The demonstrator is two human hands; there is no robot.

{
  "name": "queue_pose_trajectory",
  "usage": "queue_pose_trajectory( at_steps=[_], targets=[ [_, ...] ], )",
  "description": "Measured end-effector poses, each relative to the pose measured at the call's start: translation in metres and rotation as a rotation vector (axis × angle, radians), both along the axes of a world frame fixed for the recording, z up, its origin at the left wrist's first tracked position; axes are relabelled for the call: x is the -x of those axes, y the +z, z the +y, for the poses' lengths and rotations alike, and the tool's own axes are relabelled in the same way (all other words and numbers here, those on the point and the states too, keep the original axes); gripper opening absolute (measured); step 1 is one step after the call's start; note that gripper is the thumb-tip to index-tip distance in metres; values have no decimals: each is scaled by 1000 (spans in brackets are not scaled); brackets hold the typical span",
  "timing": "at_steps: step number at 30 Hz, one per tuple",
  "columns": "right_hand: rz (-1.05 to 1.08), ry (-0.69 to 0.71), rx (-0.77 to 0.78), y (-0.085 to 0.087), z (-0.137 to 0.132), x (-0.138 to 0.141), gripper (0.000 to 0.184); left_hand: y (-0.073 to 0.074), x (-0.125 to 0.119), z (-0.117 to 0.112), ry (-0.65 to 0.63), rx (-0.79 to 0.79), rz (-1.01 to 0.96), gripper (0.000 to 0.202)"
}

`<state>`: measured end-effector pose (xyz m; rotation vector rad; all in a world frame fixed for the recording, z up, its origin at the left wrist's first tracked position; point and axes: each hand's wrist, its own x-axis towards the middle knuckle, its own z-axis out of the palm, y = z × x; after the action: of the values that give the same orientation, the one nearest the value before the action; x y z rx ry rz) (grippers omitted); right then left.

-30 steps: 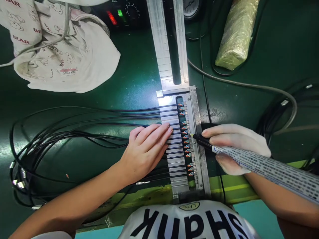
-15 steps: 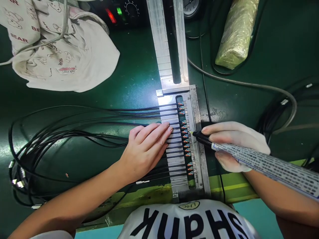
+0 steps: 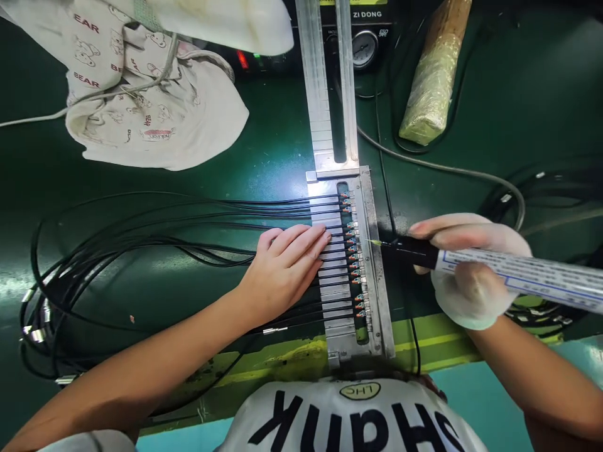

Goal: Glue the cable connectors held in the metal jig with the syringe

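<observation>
My bare left hand [image 3: 284, 267] lies over the black cables [image 3: 282, 204], fingers stretched flat and close together on the slotted metal fixture [image 3: 372, 251]. Cable ends with small orange and blue wires meet tiny metal connectors [image 3: 354, 255] in a row along that fixture. In my gloved right hand [image 3: 475, 270] is a brush-tipped pen [image 3: 513, 273], with a white printed barrel and a black front part. Its thin yellowish tip points left, over the fixture's right rail near the middle connectors. Whether the tip touches anything is hard to tell.
A long slotted metal bar [image 3: 323, 94] extends away from the fixture. Behind stand a black device with a round gauge [image 3: 365, 48] and a film-wrapped block [image 3: 426, 94]. White printed cloth [image 3: 164, 125] lies at the back left. Looped cable [image 3: 509, 182] runs at the right.
My right hand and the pen have drawn back to the right, so the tip is farther from the connectors. My left hand stays on the cables. The whole view has shifted slightly.
</observation>
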<state>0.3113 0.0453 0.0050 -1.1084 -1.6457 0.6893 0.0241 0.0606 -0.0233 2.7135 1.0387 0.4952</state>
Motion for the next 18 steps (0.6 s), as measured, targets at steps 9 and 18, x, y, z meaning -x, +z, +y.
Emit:
queue_pose_trajectory(
  at_steps=[9,18],
  targets=[
    [-89,72,-71,-9,-17,9,25,-1,0,1,-5,2,6,53],
    [-79,84,-74,-12,-12,11,24,-1,0,2,-9,-2,15,55]
  ],
)
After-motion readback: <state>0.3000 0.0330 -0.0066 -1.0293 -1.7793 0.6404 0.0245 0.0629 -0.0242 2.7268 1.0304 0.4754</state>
